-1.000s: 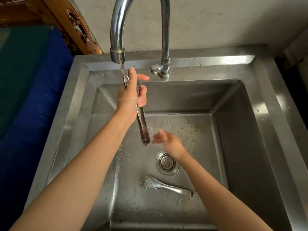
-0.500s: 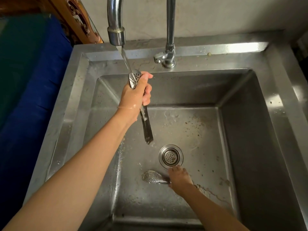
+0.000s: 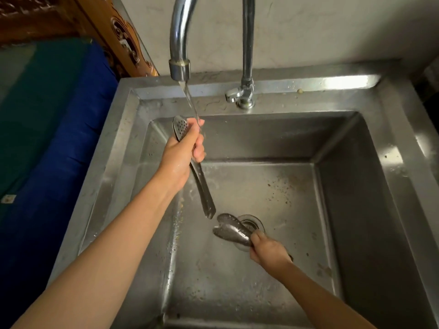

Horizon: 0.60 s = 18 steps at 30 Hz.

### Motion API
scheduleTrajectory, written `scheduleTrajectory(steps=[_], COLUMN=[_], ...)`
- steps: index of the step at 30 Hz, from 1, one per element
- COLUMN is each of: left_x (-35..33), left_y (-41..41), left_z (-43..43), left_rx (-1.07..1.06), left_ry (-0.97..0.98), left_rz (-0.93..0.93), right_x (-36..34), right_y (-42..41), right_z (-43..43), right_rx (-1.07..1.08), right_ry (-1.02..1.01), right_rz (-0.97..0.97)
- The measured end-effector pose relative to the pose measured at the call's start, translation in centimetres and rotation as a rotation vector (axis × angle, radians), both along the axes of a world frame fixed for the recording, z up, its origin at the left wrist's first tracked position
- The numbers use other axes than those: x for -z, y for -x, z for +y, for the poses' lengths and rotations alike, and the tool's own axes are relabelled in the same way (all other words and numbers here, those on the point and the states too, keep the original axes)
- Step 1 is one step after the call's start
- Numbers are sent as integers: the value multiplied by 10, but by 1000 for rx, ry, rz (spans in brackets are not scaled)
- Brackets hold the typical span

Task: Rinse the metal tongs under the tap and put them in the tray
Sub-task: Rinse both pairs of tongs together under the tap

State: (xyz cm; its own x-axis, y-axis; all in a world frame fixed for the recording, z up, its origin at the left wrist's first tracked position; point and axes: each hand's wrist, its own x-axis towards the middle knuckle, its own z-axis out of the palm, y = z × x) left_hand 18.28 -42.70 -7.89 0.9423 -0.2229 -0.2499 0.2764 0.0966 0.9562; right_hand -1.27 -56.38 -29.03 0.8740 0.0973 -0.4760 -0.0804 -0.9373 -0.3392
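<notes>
Gleaming steel sink, left hand gripping tongs, right hand clutching second tongs, pale wall

I find no readable text, label, brand or number anywhere in my view; the small pale tag far left of my grip is too blurred to read.

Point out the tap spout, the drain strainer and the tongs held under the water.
tap spout (image 3: 179,70): head view, collar at its outlet.
drain strainer (image 3: 257,222): head view, visible rim.
tongs (image 3: 202,186): head view, handle below the left hand.
</notes>
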Motion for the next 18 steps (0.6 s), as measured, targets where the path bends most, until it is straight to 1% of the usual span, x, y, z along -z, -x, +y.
scheduleTrajectory(steps=[3, 6, 8, 10, 12, 14, 16, 18], left_x=[-10, -14, -15, -14, -8, -3, 1, 3], left_y=[-6, -12, -14, -14, -13, -11, -9, -8], left_z=[15, 37, 52, 61, 63, 57, 46, 37], left_rx=[-81, -182, -225, -236, -246, -263, -254, -189], left_ry=[24, 86, 159, 276, 351, 370, 411, 456], left_rz=[-7, 62, 150, 233, 278, 307, 347, 386], right_x=[-35, -75, -108, -142, -173, -197, -212, -219], right_y=[-24, -53, -73, -94, -111, -122, -127, -129], right_z=[-15, -25, -25, -22, -17, -6, 8, 19], right_rx=[66, 119, 219, 303, 336, 323, 308, 328], right_ry=[-82, -130, -267, -429, -535, -615, -699, -761], right_rz=[-173, -361, -384, -413, -514, -580, -563, -509])
